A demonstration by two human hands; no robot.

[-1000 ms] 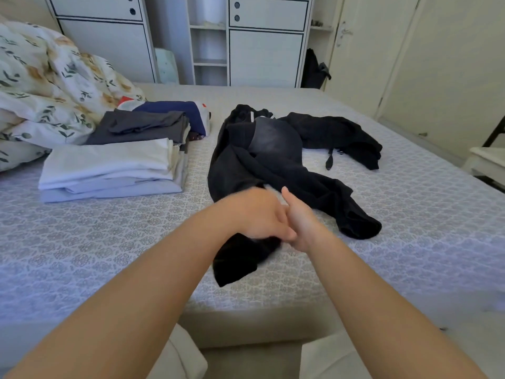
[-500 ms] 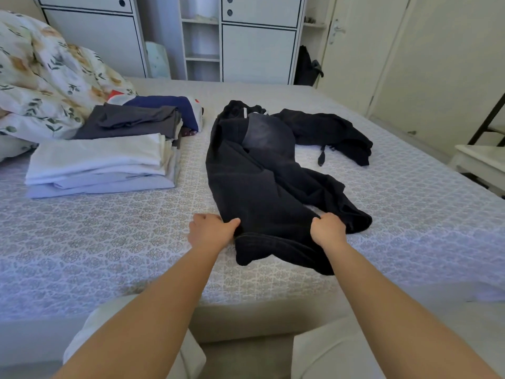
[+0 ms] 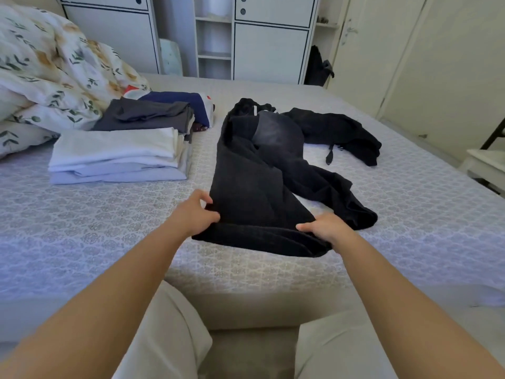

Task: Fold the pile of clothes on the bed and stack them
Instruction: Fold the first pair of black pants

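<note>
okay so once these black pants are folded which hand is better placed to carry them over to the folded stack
Probably the left. The left hand grips the near hem of the black pants on the side facing the folded stack, which lies to the left. The right hand grips the hem's far corner, so it would have to cross over.

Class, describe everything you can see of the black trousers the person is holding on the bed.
The black trousers look like dark, soft woven cloth, unfolded and rumpled. They lie lengthwise on the patterned bed cover, waist end far, hem end near. The left hand and the right hand each grip the near hem. One leg trails off rightward. Another black garment lies beyond, seemingly touching.
</note>
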